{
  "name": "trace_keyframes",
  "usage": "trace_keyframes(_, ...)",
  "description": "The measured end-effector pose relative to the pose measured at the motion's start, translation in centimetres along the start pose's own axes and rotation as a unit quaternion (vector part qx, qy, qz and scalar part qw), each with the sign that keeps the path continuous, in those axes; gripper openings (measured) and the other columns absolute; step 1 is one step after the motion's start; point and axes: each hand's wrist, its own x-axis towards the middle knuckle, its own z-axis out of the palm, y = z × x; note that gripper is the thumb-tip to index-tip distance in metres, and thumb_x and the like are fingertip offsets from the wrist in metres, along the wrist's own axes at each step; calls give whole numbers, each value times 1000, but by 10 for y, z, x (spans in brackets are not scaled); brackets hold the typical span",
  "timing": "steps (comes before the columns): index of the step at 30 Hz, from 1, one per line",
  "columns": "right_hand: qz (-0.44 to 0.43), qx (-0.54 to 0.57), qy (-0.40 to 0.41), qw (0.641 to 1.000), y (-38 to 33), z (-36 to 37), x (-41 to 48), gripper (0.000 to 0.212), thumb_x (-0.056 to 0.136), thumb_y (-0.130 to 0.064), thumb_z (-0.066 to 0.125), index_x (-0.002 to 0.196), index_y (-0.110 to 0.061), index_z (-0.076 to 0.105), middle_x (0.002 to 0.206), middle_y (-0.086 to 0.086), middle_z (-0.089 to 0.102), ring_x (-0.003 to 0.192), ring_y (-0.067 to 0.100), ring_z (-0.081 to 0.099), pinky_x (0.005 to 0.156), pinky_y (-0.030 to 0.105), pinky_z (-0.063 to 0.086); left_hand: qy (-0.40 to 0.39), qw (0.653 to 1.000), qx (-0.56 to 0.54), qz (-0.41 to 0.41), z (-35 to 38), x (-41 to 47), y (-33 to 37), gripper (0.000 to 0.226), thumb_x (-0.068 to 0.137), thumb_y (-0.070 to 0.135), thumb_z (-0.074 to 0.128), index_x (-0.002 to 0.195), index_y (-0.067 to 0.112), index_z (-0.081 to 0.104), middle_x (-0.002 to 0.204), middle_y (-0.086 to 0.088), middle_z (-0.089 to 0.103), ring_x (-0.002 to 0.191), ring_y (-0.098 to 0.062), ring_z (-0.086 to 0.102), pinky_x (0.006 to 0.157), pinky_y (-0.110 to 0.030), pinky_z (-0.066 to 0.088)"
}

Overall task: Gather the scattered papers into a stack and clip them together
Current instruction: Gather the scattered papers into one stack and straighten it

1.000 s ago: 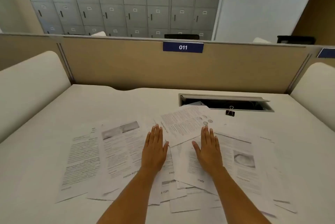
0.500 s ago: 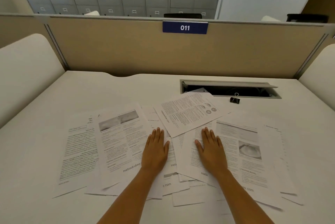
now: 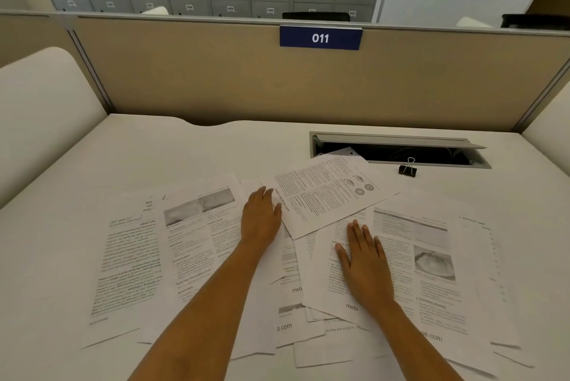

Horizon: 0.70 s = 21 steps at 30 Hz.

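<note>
papers (image 3: pixel 324 195) marked "mebooksfree.com" lie scattered under the flat left hand (image 3: pixel 260 217) and flat right hand (image 3: pixel 365 260).

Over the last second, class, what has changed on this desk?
The left hand slid forward, up to the left edge of the tilted sheet. Nothing was gripped or released. The right hand stays flat on the papers; the binder clip has not moved.

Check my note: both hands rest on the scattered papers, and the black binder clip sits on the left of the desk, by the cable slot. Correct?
One slip: the head view shows the binder clip on the right of the desk, by the cable slot. Otherwise correct: left hand and right hand rest on the scattered papers.
</note>
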Motion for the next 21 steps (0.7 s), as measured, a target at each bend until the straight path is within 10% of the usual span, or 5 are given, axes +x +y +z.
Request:
trace_keyframes(10, -1, 2, 6, 1000, 1, 2, 1, 84, 71, -65, -30, 142, -24, -15, 150, -11, -16, 140, 4, -15, 117, 28, -8, -112, 993, 21, -26, 3, 73, 0, 84, 84, 47, 59, 147, 9, 18, 153, -10, 26, 141, -27, 25, 115, -40, 21)
trace_keyframes(21, 4, 7, 4, 1000, 0, 2, 2, 83, 73, -65, -28, 143, -23, -12, 150, -11, -14, 140, 4, -14, 117, 28, -9, -116, 992, 42, -16, 10, 86, 0, 74, 85, 45, 60, 143, 10, 32, 147, -11, 34, 135, -26, 31, 111, -36, 26)
